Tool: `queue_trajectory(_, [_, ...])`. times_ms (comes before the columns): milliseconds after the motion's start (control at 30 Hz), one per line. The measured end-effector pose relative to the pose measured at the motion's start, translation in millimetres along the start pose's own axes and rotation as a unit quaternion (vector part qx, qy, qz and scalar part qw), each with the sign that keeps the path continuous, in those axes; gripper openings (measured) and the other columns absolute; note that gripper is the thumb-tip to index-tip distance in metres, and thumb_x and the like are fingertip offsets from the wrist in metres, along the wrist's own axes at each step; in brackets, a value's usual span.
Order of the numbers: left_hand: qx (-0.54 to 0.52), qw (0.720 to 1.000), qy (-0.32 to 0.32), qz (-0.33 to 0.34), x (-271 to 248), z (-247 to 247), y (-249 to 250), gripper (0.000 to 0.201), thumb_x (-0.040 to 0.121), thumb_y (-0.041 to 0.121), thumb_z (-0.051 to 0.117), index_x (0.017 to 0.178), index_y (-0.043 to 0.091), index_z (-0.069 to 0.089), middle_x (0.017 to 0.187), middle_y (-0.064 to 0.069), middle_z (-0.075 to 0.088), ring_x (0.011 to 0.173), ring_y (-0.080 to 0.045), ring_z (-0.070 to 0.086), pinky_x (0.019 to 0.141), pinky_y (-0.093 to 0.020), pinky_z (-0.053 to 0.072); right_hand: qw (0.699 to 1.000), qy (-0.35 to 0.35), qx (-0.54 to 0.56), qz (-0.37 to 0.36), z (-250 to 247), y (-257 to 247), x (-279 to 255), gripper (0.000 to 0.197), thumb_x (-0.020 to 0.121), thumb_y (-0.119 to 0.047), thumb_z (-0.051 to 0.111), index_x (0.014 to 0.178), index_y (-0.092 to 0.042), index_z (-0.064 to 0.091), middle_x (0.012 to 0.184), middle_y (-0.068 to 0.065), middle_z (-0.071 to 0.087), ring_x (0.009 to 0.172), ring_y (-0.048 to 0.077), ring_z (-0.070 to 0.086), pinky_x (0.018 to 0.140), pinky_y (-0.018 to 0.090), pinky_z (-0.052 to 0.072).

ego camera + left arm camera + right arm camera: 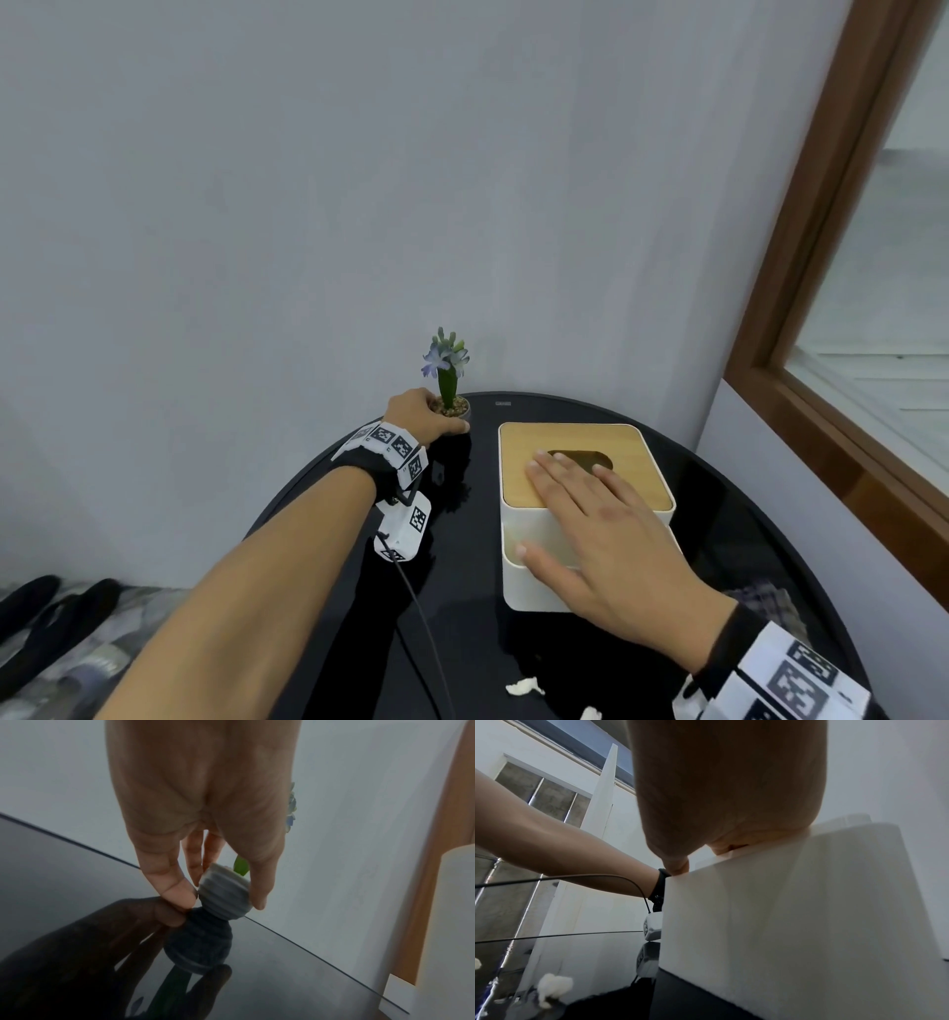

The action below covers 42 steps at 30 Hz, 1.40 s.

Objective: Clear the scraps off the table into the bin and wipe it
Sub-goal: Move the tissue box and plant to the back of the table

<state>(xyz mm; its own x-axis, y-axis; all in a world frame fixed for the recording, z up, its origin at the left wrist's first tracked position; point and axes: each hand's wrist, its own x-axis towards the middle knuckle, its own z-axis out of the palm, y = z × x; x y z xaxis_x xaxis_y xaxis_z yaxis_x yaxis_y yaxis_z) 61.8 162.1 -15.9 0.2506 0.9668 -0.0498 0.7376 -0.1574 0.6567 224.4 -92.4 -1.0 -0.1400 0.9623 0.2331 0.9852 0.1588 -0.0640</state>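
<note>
At the back of the round black glass table (pixel 462 591), my left hand (pixel 426 416) grips a small ribbed grey flower pot (pixel 457 408). In the left wrist view the thumb and fingertips (pixel 180 894) pinch the pot (pixel 223 896) where it stands on the glass. My right hand (pixel 575 503) lies flat on the wooden lid of a white tissue box (pixel 580 575), fingers straight, thumb against the box's front side. Torn white paper scraps (pixel 524 686) lie near the table's front edge. One scrap (pixel 554 983) shows in the right wrist view.
The table stands in a corner against a grey wall, with a brown window frame (pixel 821 308) to the right. A checked cloth (pixel 765 596) lies at the table's right edge. A cable (pixel 426 632) runs from my left wrist. Dark footwear (pixel 51 616) lies on the floor at left.
</note>
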Motion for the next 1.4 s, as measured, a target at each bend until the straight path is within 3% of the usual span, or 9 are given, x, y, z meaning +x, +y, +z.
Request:
queue_trajectory(133, [-0.016, 1.0, -0.005, -0.004, -7, -6, -3, 0.072, 0.056, 0.059, 0.082, 0.105, 0.013, 0.055, 0.106, -0.002, 0.061, 0.093, -0.021, 0.065, 0.08, -0.04, 0.059, 1.0, 0.007, 0.005, -0.001, -1, 1, 0, 0.077, 0.09, -0.066, 0.022, 0.153, -0.023, 0.021, 0.161, -0.005, 0.017, 0.147, 0.011, 0.016, 0.12, 0.033, 0.006])
queue_trajectory(267, [-0.012, 1.0, 0.014, 0.014, -24, -12, -12, 0.093, 0.064, 0.057, 0.081, 0.137, 0.01, 0.048, 0.125, -0.005, 0.058, 0.099, -0.026, 0.065, 0.087, -0.041, 0.056, 1.0, 0.005, 0.003, -0.004, -1, 1, -1, 0.076, 0.091, -0.064, 0.024, 0.153, -0.02, 0.021, 0.161, -0.003, 0.018, 0.148, 0.012, 0.016, 0.12, 0.035, 0.006])
queue_trajectory(400, [-0.005, 0.999, 0.014, 0.052, -56, -18, -11, 0.08, 0.072, 0.061, 0.073, 0.135, 0.016, 0.051, 0.132, -0.002, 0.058, 0.101, -0.025, 0.065, 0.094, -0.039, 0.051, 1.0, -0.007, -0.006, -0.011, -4, 0, 0, 0.074, 0.094, -0.061, 0.029, 0.153, -0.018, 0.017, 0.162, 0.0, 0.016, 0.148, 0.015, 0.013, 0.119, 0.037, 0.004])
queue_trajectory(567, [-0.021, 0.994, 0.009, 0.109, -114, -20, 11, 0.065, 0.08, 0.058, 0.067, 0.133, 0.022, 0.055, 0.127, 0.006, 0.061, 0.107, -0.009, 0.057, 0.092, -0.026, 0.043, 0.999, -0.028, 0.031, -0.014, -12, 5, -1, 0.072, 0.094, -0.058, 0.036, 0.152, -0.018, 0.019, 0.162, 0.0, 0.016, 0.148, 0.015, 0.013, 0.119, 0.037, 0.005])
queue_trajectory(800, [-0.025, 0.987, -0.053, 0.152, -178, -7, 30, 0.088, 0.072, 0.073, 0.064, 0.143, 0.027, 0.043, 0.131, 0.014, 0.055, 0.103, 0.0, 0.059, 0.085, -0.02, 0.045, 0.998, 0.009, 0.064, 0.023, -29, 23, -24, 0.072, 0.09, -0.058, 0.047, 0.146, -0.013, 0.037, 0.155, 0.005, 0.034, 0.143, 0.019, 0.028, 0.117, 0.039, 0.023])
queue_trajectory(1100, [-0.025, 0.977, -0.08, 0.195, -205, 8, 41, 0.086, 0.063, 0.061, 0.081, 0.135, 0.034, 0.043, 0.119, 0.018, 0.059, 0.096, 0.002, 0.062, 0.072, -0.01, 0.044, 0.982, -0.024, 0.138, 0.13, -37, 42, -51, 0.094, 0.077, -0.069, 0.061, 0.148, -0.016, 0.028, 0.159, 0.003, 0.017, 0.144, 0.022, 0.021, 0.115, 0.036, 0.024])
queue_trajectory(1200, [-0.02, 0.979, -0.083, 0.186, -204, 12, 40, 0.089, 0.062, 0.055, 0.084, 0.137, 0.031, 0.042, 0.121, 0.015, 0.06, 0.094, -0.001, 0.064, 0.072, -0.011, 0.046, 0.972, -0.042, 0.157, 0.167, -33, 49, -49, 0.104, 0.068, -0.075, 0.064, 0.147, -0.018, 0.026, 0.153, 0.005, 0.028, 0.136, 0.025, 0.035, 0.109, 0.041, 0.037])
queue_trajectory(1300, [-0.022, 0.981, -0.071, 0.18, -202, 15, 39, 0.084, 0.065, 0.047, 0.085, 0.136, 0.028, 0.043, 0.124, 0.01, 0.061, 0.092, -0.005, 0.066, 0.08, -0.02, 0.052, 0.963, -0.054, 0.191, 0.182, -32, 54, -45, 0.107, 0.057, -0.078, 0.067, 0.141, -0.022, 0.03, 0.127, 0.002, 0.053, 0.113, 0.021, 0.054, 0.092, 0.04, 0.052])
queue_trajectory(1400, [-0.028, 0.981, -0.068, 0.179, -199, 16, 39, 0.082, 0.065, 0.045, 0.086, 0.134, 0.028, 0.046, 0.12, 0.01, 0.062, 0.091, -0.006, 0.067, 0.08, -0.021, 0.054, 0.958, -0.051, 0.211, 0.189, -29, 59, -41, 0.113, 0.048, -0.081, 0.069, 0.139, -0.025, 0.031, 0.119, 0.0, 0.056, 0.102, 0.018, 0.057, 0.086, 0.038, 0.055])
